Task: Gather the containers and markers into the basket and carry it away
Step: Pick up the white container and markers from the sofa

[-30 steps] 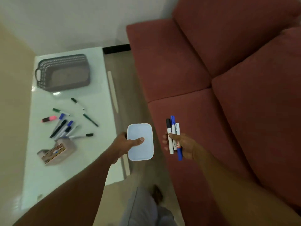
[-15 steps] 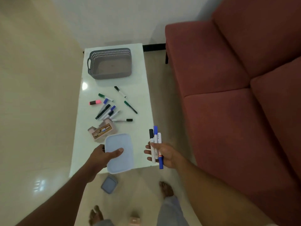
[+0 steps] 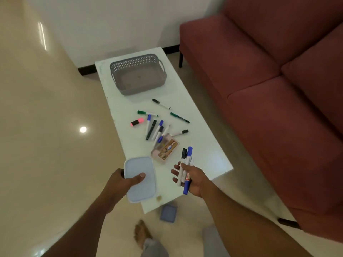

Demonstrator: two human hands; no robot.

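Basket [image 3: 141, 89] on far end of bench [image 3: 204, 141], loose markers [image 3: 157, 129] before it, small box [image 3: 165, 150] nearer, lidded container [image 3: 138, 166] in left hand [image 3: 118, 184] over near edge, marker bunch [image 3: 187, 164] in right hand [image 3: 194, 180] beside, sofa [image 3: 259, 89] right of bench.

A single wide-angle head camera looks forward and steeply down from above the table's [image 3: 204, 149] near edge toward the basket [image 3: 143, 89] at its far edge, with the sofa [image 3: 278, 108] to the right.

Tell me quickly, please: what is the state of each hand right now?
Left hand: closed, holding the pale container, thumb on top.
Right hand: closed, holding three markers.
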